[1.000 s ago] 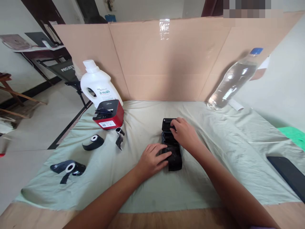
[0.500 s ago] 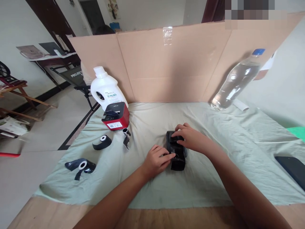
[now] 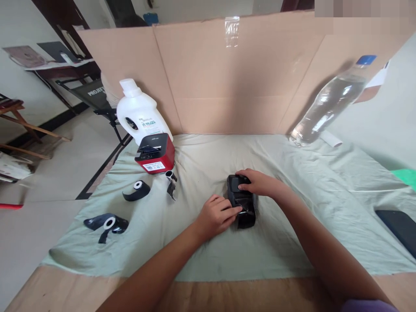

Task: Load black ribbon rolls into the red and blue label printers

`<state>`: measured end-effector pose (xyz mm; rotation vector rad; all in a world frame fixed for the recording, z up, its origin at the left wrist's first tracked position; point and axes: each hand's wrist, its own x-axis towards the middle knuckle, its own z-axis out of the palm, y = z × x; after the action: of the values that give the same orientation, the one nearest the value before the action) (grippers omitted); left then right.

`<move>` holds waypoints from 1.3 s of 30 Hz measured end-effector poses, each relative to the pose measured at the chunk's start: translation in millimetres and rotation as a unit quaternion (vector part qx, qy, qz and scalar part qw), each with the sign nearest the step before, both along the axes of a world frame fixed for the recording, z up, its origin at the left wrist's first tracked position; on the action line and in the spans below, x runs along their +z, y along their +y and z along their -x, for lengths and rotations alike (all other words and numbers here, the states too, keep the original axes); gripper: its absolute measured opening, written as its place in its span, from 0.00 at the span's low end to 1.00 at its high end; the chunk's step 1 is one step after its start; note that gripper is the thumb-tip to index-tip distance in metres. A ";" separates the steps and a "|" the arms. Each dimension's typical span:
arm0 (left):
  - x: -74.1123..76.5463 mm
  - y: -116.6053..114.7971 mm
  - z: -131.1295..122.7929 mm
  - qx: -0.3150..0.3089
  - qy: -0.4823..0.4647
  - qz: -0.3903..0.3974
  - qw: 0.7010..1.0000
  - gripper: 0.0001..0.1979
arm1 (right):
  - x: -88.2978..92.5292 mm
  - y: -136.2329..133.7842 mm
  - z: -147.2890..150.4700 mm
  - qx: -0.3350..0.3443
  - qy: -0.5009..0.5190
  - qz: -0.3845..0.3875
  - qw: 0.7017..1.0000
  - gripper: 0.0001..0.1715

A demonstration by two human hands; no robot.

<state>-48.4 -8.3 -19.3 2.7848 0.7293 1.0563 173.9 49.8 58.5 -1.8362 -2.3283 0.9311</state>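
Note:
A small black portable printer (image 3: 239, 183) lies on the green cloth in front of me, with a glossy black strip (image 3: 247, 219) hanging out of its near side. My right hand (image 3: 260, 182) wraps round the printer's far right side, its thumb lying on top. From the left, my left hand (image 3: 219, 215) reaches to the strip where it leaves the printer, index finger pressed on it; the fingertips underneath are hidden. To the left on the cloth are two black rolls with white cores, one roll (image 3: 137, 193) behind the other roll (image 3: 113, 224), and a smaller curled black piece (image 3: 170, 182).
A red and black desktop printer (image 3: 156, 152) stands at the back left before a white detergent jug (image 3: 143, 112). A tilted water bottle (image 3: 334, 104) leans on the cardboard screen (image 3: 208, 78). A white tube (image 3: 331, 139) lies beside it, and a phone (image 3: 397, 229) lies at the right edge.
My right hand has shifted from fingers spread across the printer's top to a grip on its far right side. My left hand stays at the strip. The view has tilted slightly.

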 end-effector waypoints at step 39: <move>27.3 68.3 -89.0 0.137 0.073 0.136 0.979 0.47 | -2.6 -10.5 -72.3 -0.194 0.244 -0.134 0.941 0.39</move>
<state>40.6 59.9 8.0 2.5955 1.2034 0.7207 246.2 39.2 55.9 -1.6318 -1.6325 0.8413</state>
